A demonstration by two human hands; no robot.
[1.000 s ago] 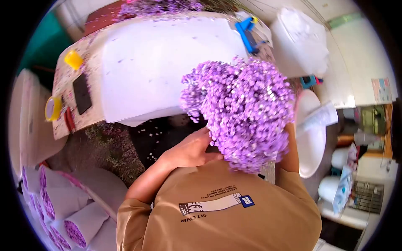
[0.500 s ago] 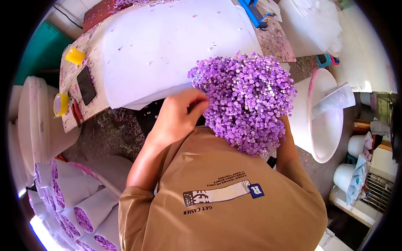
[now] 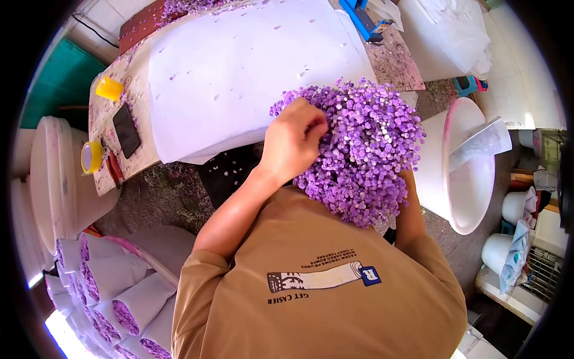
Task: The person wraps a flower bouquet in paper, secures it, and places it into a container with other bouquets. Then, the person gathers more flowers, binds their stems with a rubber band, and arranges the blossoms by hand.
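Observation:
A large bunch of small purple flowers [image 3: 371, 149] is held up in front of my chest, over the near right part of the white paper [image 3: 239, 72]. My left hand [image 3: 294, 140] is at the bunch's upper left side, thumb and fingers pinched together against the blossoms. Whatever is between the fingertips is too small to make out. My right forearm reaches up behind the bunch at its lower right, and the blossoms cover my right hand and its fingers.
On the table's left lie yellow tape rolls [image 3: 109, 88], a phone [image 3: 127, 131] and red-handled pliers [image 3: 114, 168]. A blue tape dispenser [image 3: 362, 21] stands at the back right. White tub [image 3: 472, 167] at right; wrapped purple bunches [image 3: 128, 302] at lower left.
My left hand first drew back from the bunch's lower left side, then moved up and right onto its upper left blossoms. The bunch has lost its blur and sits slightly higher than in the earliest frame.

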